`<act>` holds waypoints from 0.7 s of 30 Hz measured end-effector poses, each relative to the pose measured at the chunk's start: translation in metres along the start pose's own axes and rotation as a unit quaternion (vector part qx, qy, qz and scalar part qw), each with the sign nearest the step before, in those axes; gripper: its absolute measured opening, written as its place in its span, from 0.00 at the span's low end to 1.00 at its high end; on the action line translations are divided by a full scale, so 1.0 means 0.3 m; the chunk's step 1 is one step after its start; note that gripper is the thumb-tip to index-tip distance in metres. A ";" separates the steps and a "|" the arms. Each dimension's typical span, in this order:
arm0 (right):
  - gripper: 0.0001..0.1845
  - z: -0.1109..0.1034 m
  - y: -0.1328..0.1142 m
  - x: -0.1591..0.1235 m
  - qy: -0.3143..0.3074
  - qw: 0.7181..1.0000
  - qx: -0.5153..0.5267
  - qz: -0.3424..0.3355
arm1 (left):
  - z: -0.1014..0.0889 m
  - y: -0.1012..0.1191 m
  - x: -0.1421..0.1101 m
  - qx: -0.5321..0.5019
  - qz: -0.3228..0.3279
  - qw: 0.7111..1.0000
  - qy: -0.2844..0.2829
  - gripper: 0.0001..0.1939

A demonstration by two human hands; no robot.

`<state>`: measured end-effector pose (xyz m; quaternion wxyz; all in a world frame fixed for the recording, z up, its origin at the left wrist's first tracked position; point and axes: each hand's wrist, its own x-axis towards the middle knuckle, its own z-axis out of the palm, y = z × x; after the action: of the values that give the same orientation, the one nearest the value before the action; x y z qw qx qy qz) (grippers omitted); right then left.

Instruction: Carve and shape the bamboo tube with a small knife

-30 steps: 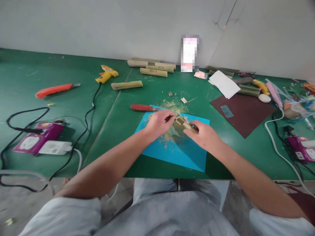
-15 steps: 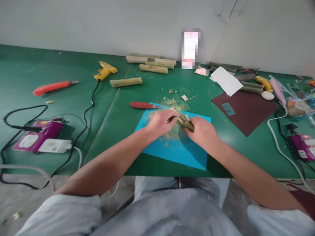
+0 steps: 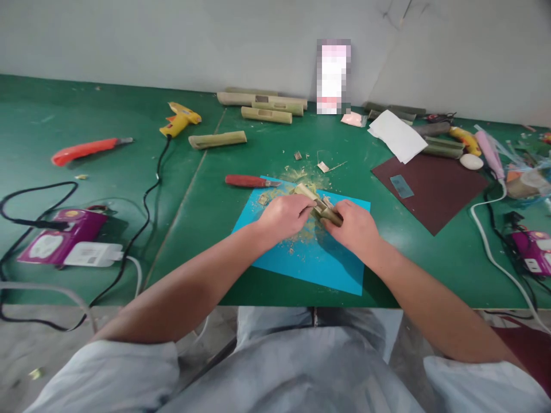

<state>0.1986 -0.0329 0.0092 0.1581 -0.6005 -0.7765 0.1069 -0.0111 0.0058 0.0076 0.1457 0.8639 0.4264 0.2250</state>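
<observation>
Now, left hand [image 3: 283, 217]: fingers curled narrow at the bamboo piece's slot; whether they pinch anything is hidden.
Right hand [image 3: 355, 225]: fingers closed around the piece's near end.
Bamboo piece [image 3: 305, 191]: between both hands, above the blue sheet [image 3: 329, 265], slot upward.
Shavings [image 3: 298, 172]: on and just beyond the blue sheet.
Red-handled knife [image 3: 246, 181]: at the blue sheet's far left corner.
Maroon sheet [image 3: 431, 201]: right of the blue sheet.
</observation>
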 end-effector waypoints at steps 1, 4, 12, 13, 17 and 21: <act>0.11 -0.001 -0.003 0.000 -0.002 1.000 -0.007 -0.002 | -0.003 0.002 -0.004 0.003 -0.006 1.000 -0.007 0.13; 0.10 -0.001 -0.009 -0.002 -0.009 1.000 -0.020 -0.005 | -0.004 0.012 -0.015 0.004 -0.014 0.999 -0.030 0.13; 0.10 0.011 -0.007 -0.006 0.005 1.000 -0.019 -0.014 | 0.027 0.033 -0.006 0.062 0.027 0.997 -0.039 0.12; 0.10 0.011 -0.008 -0.006 0.004 1.000 -0.016 -0.015 | 0.025 0.033 -0.010 0.060 0.031 0.997 -0.035 0.12; 0.10 0.008 -0.010 -0.007 0.013 1.000 -0.005 -0.021 | 0.011 0.029 -0.030 0.023 0.047 0.999 -0.002 0.13; 0.10 0.009 -0.003 -0.007 0.016 1.000 0.013 -0.015 | 0.010 0.042 -0.034 -0.047 0.014 0.998 0.029 0.11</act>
<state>0.1973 -0.0351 0.0068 0.1800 -0.5882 -0.7814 0.1046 -0.0066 -0.0099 0.0079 0.1706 0.8552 0.4073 0.2712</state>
